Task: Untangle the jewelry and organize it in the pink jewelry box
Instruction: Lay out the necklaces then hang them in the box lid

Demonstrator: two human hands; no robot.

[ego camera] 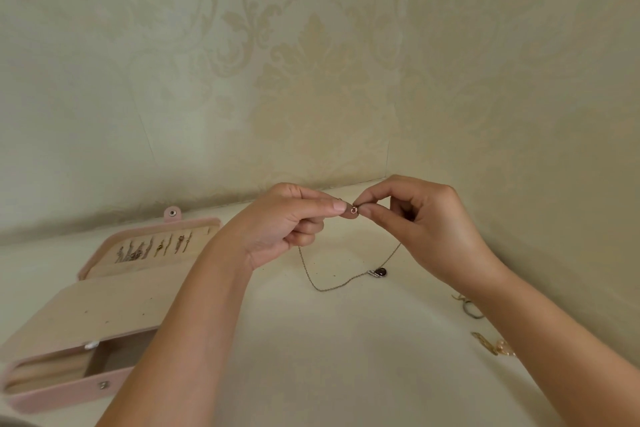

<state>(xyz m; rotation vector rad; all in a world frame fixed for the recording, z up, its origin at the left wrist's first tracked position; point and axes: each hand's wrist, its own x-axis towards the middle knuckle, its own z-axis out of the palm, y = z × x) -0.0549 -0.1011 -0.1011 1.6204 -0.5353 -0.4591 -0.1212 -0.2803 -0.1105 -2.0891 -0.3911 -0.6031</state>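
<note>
Necklace [323, 289] ends pinched in left hand [291, 222] and right hand [426, 229], clasp [353, 210] apparently between fingertips

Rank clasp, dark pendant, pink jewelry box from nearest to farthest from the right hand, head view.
1. clasp: at the fingertips of the right hand.
2. dark pendant: lower down the chain, below the hand.
3. pink jewelry box: open, far left.

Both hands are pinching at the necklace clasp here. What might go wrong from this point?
1. The left hand and right hand pinch only the tiny necklace clasp; a slip might drop the chain, whose loop and pendant lie on the table, into a fresh knot.
2. Loose gold jewelry lies right beside the right forearm, which might sweep it away.
</note>
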